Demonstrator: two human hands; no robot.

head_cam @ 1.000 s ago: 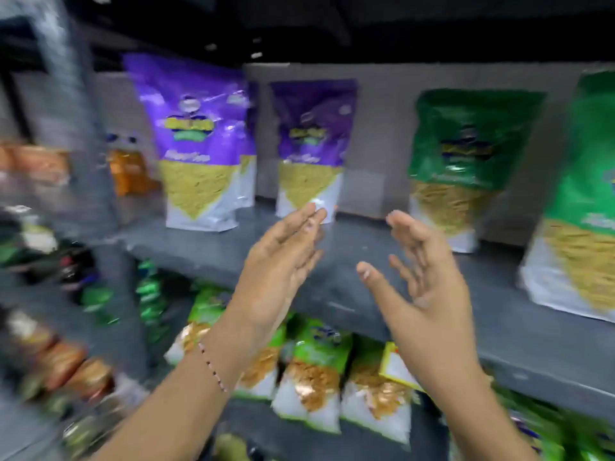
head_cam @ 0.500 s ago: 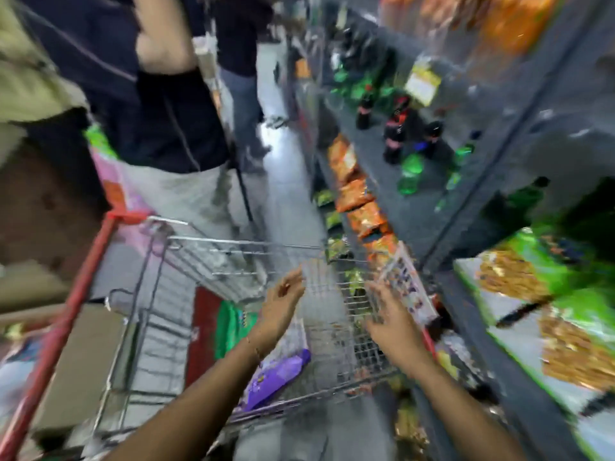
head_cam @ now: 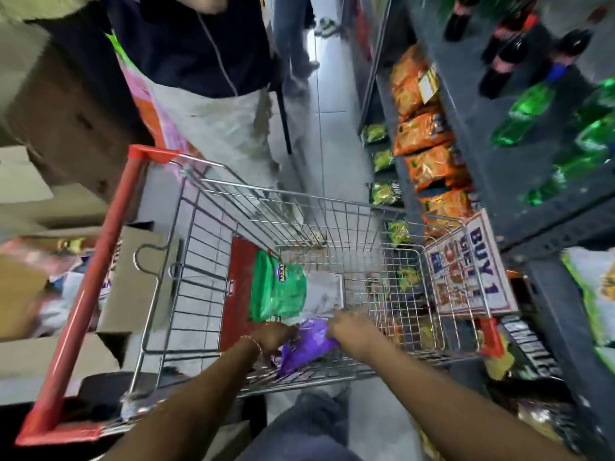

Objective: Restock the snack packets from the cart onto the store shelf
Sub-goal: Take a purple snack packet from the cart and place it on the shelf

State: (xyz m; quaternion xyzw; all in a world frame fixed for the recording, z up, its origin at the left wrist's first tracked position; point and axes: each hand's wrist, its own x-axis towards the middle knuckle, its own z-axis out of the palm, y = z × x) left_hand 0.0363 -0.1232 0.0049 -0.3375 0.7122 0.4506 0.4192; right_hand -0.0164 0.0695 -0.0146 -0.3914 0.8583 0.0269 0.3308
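Two bare hands reach down into a silver wire shopping cart [head_cam: 332, 221] with red handle and corner guards. Left hand [head_cam: 271, 334] and right hand [head_cam: 349, 329] both touch a glossy purple snack packet [head_cam: 307, 344] lying on the cart floor near its closest wall; fingers curl onto the packet's edges, but motion blur hides whether either grasp is fully closed. Just beyond it lies a green-and-white snack packet [head_cam: 278, 289], flat against the red plastic seat flap [head_cam: 238, 287]. A printed "BUY 1" sign [head_cam: 472, 267] hangs on the cart's far right end. Grey metal store shelving [head_cam: 472, 134] stands to the right, carrying orange snack bags [head_cam: 429, 158] and green bottles [head_cam: 525, 111]. Another person in pale trousers [head_cam: 216, 124] stands beyond the cart.
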